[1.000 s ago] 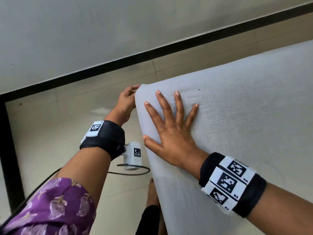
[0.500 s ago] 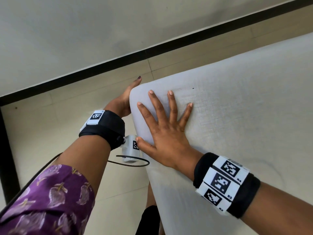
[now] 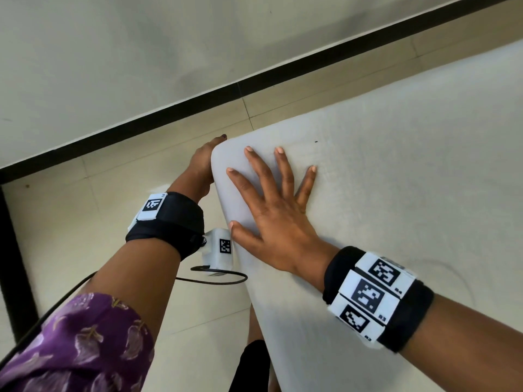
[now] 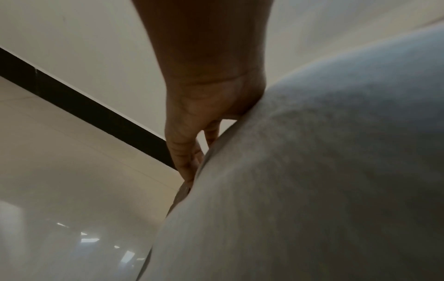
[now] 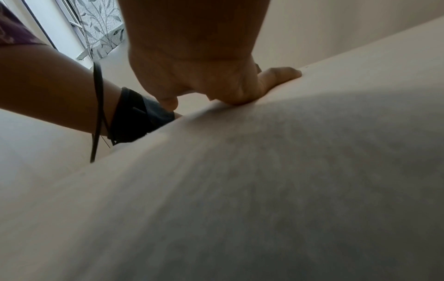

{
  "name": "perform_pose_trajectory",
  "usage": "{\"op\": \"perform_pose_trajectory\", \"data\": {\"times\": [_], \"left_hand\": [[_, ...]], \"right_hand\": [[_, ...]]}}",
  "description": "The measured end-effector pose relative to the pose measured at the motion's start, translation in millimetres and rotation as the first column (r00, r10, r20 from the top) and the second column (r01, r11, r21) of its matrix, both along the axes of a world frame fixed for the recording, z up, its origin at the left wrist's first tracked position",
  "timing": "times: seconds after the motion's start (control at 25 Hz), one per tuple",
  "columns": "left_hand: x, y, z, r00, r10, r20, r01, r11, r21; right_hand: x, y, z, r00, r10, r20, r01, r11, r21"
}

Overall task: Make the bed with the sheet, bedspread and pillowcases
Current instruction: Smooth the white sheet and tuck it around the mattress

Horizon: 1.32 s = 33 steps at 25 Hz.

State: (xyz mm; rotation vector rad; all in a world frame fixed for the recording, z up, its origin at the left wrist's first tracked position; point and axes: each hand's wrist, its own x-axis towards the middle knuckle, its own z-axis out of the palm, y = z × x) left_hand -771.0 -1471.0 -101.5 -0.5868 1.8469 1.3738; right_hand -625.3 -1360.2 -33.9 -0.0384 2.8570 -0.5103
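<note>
A white sheet [image 3: 396, 179] covers the mattress, and its rounded corner points toward the wall. My right hand [image 3: 271, 199] lies flat on top just inside that corner, fingers spread and pressing the cloth; the right wrist view shows its palm [image 5: 216, 81] down on the sheet [image 5: 240, 190]. My left hand [image 3: 202, 162] is against the outer side of the corner, one fingertip showing at the top edge. In the left wrist view its fingers [image 4: 190, 152] run straight down along the sheet's side [image 4: 312, 171]. Their tips are hidden behind the cloth.
Beige floor tiles [image 3: 85, 222] run between the bed and a pale wall with a black skirting strip [image 3: 169, 111]. A black cable [image 3: 215, 278] hangs from my left wrist. My leg [image 3: 252, 363] stands close to the bed's near side. A patterned curtain [image 5: 100, 24] shows behind.
My left hand has let its curl around the corner tip go and now lies straight along the corner's side. The right hand stays flat in the same spot.
</note>
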Motion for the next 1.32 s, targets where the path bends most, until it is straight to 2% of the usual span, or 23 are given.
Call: {"op": "perform_pose_trajectory", "data": {"times": [0.12,0.2,0.28,0.4,0.52,0.64,0.8,0.96,1.2,1.32], "left_hand": [[7.2,-11.5,-1.4,0.997,0.014,0.074,-0.016,1.0,0.017],[13.8,-20.5,2.9,0.999,0.022,0.037,-0.021,1.0,-0.008],[25.4,-30.5,5.6,0.994,0.099,0.045,-0.099,0.995,-0.002],[43.7,-35.2,9.0,0.976,0.131,0.172,-0.154,0.98,0.127],[55.7,-25.0,4.6,0.966,0.187,0.18,-0.23,0.939,0.257],[65.0,-16.3,-3.2,0.937,0.308,0.166,-0.345,0.893,0.29],[65.0,-17.2,-4.4,0.974,0.221,0.059,-0.228,0.93,0.287],[104.7,-17.8,-1.0,0.943,0.331,0.026,-0.331,0.93,0.158],[217.3,-30.5,-3.0,0.934,0.321,0.158,-0.331,0.943,0.036],[249.1,-33.2,-3.7,0.933,0.293,0.21,-0.311,0.949,0.059]], "right_hand": [[2.5,1.7,1.3,1.0,-0.006,0.014,0.006,1.0,0.029],[5.0,1.7,0.6,0.999,0.025,0.021,-0.026,0.997,0.075],[5.8,1.7,-0.8,0.999,0.038,0.034,-0.041,0.994,0.099],[3.0,0.3,-1.2,0.998,0.042,0.052,-0.048,0.992,0.114],[1.7,-2.4,-1.7,0.996,0.04,0.075,-0.048,0.992,0.121],[-0.6,-3.2,-1.6,0.995,0.047,0.091,-0.059,0.989,0.133],[-1.8,0.0,4.9,0.989,0.065,0.132,-0.079,0.992,0.103],[9.6,5.7,13.2,0.987,0.087,0.137,-0.104,0.987,0.125],[71.0,0.7,24.2,0.978,0.053,0.2,-0.086,0.983,0.16],[106.5,-3.0,26.4,0.97,0.022,0.243,-0.06,0.987,0.152]]}}
